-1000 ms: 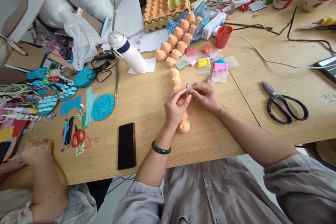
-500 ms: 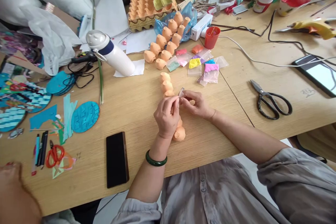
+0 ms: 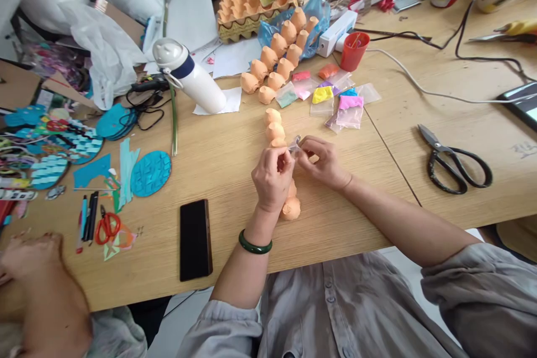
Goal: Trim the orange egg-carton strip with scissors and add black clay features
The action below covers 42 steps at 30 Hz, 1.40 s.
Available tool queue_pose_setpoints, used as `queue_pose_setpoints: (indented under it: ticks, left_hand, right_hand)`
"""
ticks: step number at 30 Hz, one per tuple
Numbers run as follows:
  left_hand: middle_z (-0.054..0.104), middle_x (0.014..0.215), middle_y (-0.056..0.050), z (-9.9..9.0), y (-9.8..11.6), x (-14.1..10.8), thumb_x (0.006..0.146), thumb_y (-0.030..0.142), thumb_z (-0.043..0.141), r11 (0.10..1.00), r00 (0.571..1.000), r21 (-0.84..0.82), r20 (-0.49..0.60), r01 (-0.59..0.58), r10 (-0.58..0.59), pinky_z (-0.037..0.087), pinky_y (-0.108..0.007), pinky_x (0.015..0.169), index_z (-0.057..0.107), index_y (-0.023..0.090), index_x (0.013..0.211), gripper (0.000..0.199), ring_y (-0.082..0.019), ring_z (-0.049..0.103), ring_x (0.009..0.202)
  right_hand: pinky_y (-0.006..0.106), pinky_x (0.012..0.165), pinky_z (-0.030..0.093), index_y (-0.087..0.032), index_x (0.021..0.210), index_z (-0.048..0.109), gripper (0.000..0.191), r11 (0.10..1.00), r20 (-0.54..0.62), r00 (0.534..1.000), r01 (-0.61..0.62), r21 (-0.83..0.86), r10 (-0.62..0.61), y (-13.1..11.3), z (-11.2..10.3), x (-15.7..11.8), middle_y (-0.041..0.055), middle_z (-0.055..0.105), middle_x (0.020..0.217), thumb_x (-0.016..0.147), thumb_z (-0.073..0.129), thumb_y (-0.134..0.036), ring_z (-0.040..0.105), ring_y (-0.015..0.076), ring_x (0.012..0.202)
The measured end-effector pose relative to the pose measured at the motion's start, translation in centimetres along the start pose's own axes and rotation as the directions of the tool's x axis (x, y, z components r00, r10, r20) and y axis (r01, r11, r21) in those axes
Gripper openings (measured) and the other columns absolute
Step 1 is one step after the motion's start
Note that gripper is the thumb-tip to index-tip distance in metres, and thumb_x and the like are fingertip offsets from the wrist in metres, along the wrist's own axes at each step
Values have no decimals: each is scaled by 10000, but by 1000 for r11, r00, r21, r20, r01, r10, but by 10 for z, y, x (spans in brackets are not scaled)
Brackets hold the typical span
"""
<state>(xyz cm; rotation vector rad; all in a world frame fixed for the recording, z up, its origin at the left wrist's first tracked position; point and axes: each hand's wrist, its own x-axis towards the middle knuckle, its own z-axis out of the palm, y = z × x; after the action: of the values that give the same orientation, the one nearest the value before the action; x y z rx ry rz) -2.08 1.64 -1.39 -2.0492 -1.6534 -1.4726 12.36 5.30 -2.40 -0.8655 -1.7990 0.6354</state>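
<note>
I'm watching the left hand (image 3: 272, 176) and right hand (image 3: 325, 163) clamping a clear plastic sliver (image 3: 295, 145) together, the left nearer the long row of orange clay lumps (image 3: 274, 132).

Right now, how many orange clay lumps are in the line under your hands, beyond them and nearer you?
Beyond the left hand and right hand: 3 orange clay lumps
Nearer the person: 2
Total: 5 in view

A loose grey button-front shirt (image 3: 331, 307) with small buttons down its front, its sleeves (image 3: 470, 296) bunched in soft folds near the elbows; a glossy dark green bangle (image 3: 255, 242) circles the left wrist (image 3: 255, 229).
</note>
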Motion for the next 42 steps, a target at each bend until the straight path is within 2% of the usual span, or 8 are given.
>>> queue_pose_setpoints:
  ticks: [6,13,20,27,30,34,39,42]
  left_hand:
    - [683,720,0,2,1,1,973,157,609,986,987,53,-29,-156,158,465,-256,579,648,209,918,86,-127,619,587]
    - [759,844,-32,-2,5,0,986,155,603,968,967,-30,44,-249,250,534,-276,678,678,210,992,93,-151,716,731]
    - [690,1338,-156,-11,-5,7,1054,366,494,979,998,-197,-11,56,-60,516,-426,1072,625,185,1334,359,-256,632,1283]
    - [778,1111,-92,-9,-11,6,987,540,605,831,917,-387,159,399,-366,605,-335,893,713,210,1135,377,-215,745,1033]
    - [766,1090,-81,-7,-7,7,965,567,628,763,891,-467,165,448,-423,617,-295,778,674,221,1238,443,-193,757,938]
    - [713,860,-14,-7,-5,8,929,611,657,685,842,-495,243,535,-482,519,-242,511,652,255,1300,514,-90,597,546]
    - [474,571,47,-12,-6,10,970,625,574,549,763,-531,426,645,-486,361,-228,383,620,225,793,439,-77,431,427]
    - [455,561,44,-13,-8,10,971,631,565,573,771,-518,384,635,-507,343,-238,390,517,221,678,506,-82,419,434]
  right_hand:
    - [280,585,466,-220,771,522,124,986,-18,988,-153,-70,152,7,-3,-2,3,581,731,860,607,-229,528,122,605]
    - [251,575,496,-212,831,591,121,992,-33,992,-122,26,123,5,-3,-3,57,663,929,933,579,-276,598,141,736]
    - [287,571,488,-222,831,635,376,946,59,973,-230,229,222,-1,-7,0,37,623,785,970,590,-568,581,157,668]
    - [272,590,475,-187,804,642,550,873,286,929,-331,357,235,-7,-12,2,21,639,714,921,581,-721,572,142,643]
    - [269,579,470,-189,718,596,589,839,308,911,-384,386,275,-4,-11,5,23,636,657,914,571,-744,575,136,612]
    - [270,523,426,-199,663,580,616,817,255,903,-424,390,347,4,-11,7,14,629,587,856,615,-783,558,135,557]
    - [265,530,448,-184,736,640,594,775,356,883,-449,445,307,7,-13,7,17,640,614,860,631,-764,575,135,563]
    - [254,542,462,-191,806,636,519,771,334,884,-454,446,327,3,-10,6,11,635,693,842,705,-704,568,127,605]
